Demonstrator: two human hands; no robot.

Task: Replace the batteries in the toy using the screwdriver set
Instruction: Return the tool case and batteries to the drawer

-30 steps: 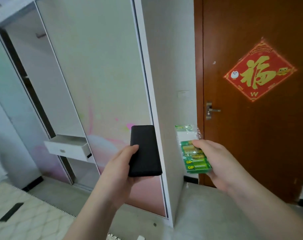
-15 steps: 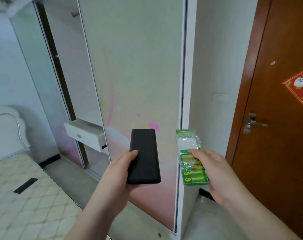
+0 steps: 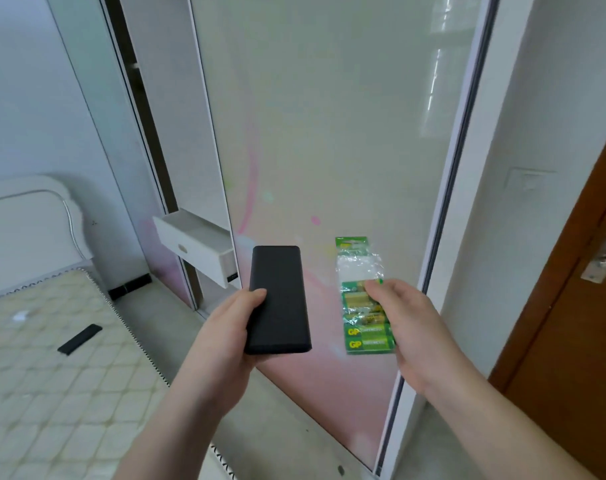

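The left hand is held out with its thumb curled over the near edge of a flat black case, and the right hand, just right of the case, pinches a green battery pack between thumb and fingers. The case is matte and round-cornered; the pack's clear blister is torn at the top. Behind the case stands a sliding wardrobe door, with an open white drawer to its left, a bed further left, and a brown door well to its right.

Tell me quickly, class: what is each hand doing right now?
Left hand: closed, gripping the black case.
Right hand: closed, pinching the green battery pack.
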